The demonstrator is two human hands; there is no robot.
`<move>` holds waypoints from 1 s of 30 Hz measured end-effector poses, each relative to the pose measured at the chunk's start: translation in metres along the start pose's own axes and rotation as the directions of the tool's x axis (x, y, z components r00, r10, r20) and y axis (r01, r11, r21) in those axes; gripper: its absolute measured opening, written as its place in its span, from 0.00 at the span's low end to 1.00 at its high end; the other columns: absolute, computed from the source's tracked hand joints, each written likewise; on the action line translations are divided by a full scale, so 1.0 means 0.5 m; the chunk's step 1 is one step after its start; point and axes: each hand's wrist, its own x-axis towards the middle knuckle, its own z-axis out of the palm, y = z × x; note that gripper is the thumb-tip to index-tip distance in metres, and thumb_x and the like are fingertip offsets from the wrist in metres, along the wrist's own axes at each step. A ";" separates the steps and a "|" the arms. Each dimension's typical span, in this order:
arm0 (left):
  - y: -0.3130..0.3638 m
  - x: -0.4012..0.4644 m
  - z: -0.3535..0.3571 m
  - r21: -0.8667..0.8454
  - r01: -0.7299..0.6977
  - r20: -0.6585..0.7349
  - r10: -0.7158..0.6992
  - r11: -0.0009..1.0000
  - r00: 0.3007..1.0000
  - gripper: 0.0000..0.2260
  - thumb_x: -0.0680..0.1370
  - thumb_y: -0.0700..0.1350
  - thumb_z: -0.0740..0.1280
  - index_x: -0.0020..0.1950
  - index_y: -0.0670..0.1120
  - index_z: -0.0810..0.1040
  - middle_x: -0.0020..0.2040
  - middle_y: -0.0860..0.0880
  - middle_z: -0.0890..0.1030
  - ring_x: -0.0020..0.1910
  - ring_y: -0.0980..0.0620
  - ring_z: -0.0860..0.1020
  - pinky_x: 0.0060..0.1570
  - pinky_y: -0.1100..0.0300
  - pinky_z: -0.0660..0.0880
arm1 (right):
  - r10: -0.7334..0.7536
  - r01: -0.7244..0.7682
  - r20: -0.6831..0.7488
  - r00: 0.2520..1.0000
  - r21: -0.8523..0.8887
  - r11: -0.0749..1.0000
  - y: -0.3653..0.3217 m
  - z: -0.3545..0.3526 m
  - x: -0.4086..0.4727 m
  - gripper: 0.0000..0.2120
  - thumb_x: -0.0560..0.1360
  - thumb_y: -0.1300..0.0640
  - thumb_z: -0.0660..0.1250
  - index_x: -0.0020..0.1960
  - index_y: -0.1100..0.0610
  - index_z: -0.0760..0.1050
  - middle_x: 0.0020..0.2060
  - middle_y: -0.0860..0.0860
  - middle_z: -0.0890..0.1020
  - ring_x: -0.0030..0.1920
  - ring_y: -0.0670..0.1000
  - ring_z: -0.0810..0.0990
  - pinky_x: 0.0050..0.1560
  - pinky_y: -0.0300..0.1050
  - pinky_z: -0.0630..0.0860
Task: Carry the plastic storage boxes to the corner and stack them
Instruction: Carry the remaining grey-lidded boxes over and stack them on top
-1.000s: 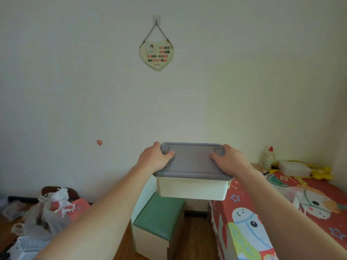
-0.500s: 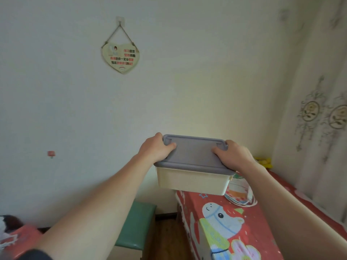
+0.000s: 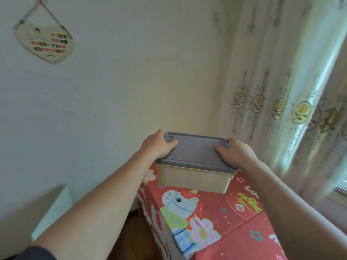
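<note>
**Box held in both hands above the red cover**

The wall (image 3: 116,94) fills the view beyond the fingertips, pale and plain, meeting the curtain (image 3: 277,94) in a corner past the right-hand fingers. The curtain hangs down the right side, cream with rows of round flower motifs, bright where light falls along its far edge.

Below the fingers spreads the red cover (image 3: 225,218), printed with a cartoon unicorn, flowers and stars; it drops over an edge on the left-fingers side, where dark floor shows.

Both forearms reach forward from the bottom of the view, bare, a dark sleeve (image 3: 35,253) showing at the left elbow.

The box (image 3: 194,177) is held between the two sets of fingers, off the cover, slightly tilted. Its body is cream and its lid (image 3: 197,152) grey and seated on top.

A white panel (image 3: 52,209) stands low to the left of the left arm. A heart plaque (image 3: 45,42) hangs on a string high up, well above and left of the left fingers; its text is blurred.

The left hand (image 3: 157,147) grips the box's left end, thumb curled onto the lid, fingers hidden round the far side. The right hand (image 3: 234,152) grips the right end likewise, thumb on the lid
</note>
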 end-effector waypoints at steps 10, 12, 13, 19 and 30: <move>0.225 -0.045 0.101 -0.075 -0.168 0.115 0.176 0.983 0.978 0.28 0.75 0.65 0.65 0.65 0.46 0.71 0.60 0.46 0.78 0.56 0.43 0.76 0.53 0.52 0.74 | 0.157 -0.166 -0.135 0.978 -0.054 0.985 0.200 -0.157 -0.076 0.26 0.72 0.34 0.59 0.59 0.52 0.72 0.42 0.50 0.76 0.42 0.54 0.74 0.33 0.45 0.66; 0.279 -0.066 0.125 -0.099 -0.201 0.125 0.213 0.974 0.969 0.28 0.75 0.64 0.65 0.66 0.46 0.70 0.60 0.46 0.77 0.56 0.43 0.76 0.52 0.53 0.73 | 0.183 -0.200 -0.171 0.968 -0.086 0.976 0.247 -0.197 -0.100 0.25 0.71 0.34 0.58 0.56 0.52 0.73 0.43 0.51 0.77 0.42 0.55 0.75 0.34 0.46 0.66; 0.308 -0.079 0.141 -0.106 -0.221 0.133 0.234 0.969 0.963 0.28 0.75 0.64 0.65 0.66 0.46 0.71 0.60 0.46 0.78 0.56 0.44 0.76 0.51 0.53 0.72 | 0.195 -0.215 -0.191 0.962 -0.094 0.972 0.274 -0.217 -0.115 0.25 0.71 0.34 0.58 0.56 0.52 0.74 0.45 0.53 0.79 0.43 0.56 0.75 0.35 0.46 0.66; 0.463 -0.166 0.222 -0.169 -0.294 0.197 0.324 0.941 0.925 0.27 0.75 0.65 0.66 0.64 0.46 0.71 0.58 0.47 0.78 0.53 0.45 0.75 0.48 0.54 0.70 | 0.250 -0.287 -0.279 0.927 -0.099 0.953 0.414 -0.327 -0.213 0.26 0.74 0.36 0.62 0.60 0.57 0.75 0.58 0.59 0.81 0.56 0.61 0.78 0.46 0.48 0.68; 0.757 -0.398 0.363 -0.278 -0.441 0.322 0.515 0.853 0.794 0.29 0.74 0.65 0.66 0.66 0.47 0.71 0.62 0.46 0.78 0.58 0.44 0.76 0.52 0.54 0.72 | 0.444 -0.512 -0.327 0.834 -0.158 0.844 0.665 -0.539 -0.469 0.27 0.77 0.37 0.61 0.61 0.59 0.75 0.60 0.62 0.80 0.59 0.62 0.77 0.52 0.49 0.70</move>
